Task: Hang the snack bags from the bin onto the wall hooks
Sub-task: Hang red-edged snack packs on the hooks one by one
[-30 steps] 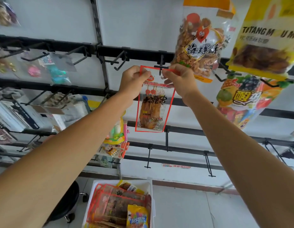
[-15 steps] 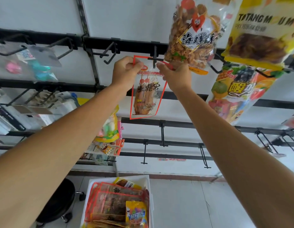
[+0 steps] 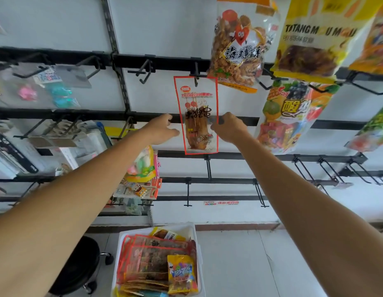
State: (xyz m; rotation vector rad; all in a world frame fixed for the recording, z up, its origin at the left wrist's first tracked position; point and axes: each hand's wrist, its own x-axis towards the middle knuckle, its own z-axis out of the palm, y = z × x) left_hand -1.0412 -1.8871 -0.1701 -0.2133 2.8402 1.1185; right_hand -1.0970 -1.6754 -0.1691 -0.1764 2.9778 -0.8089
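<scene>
The red-edged snack bag hangs by its top on a black wall hook, so it stays up alone, and my left grip and right grip sit just beside it, fingers loose, holding nothing, above the white bin.

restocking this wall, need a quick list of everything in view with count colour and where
hung snack bag: one, red-edged clear, on a black hook, top rail, centre
empty hooks: many, black, along the rails
big hanging bags: at least three, clear-brown, yellow, fruit-print, upper right
bin: one, white, bottom centre
snack bags in bin: several, mostly red-edged, some yellow
stool: one, black, lower left
left hand: one, open, left of the hung bag
right hand: one, open, right of it
</scene>
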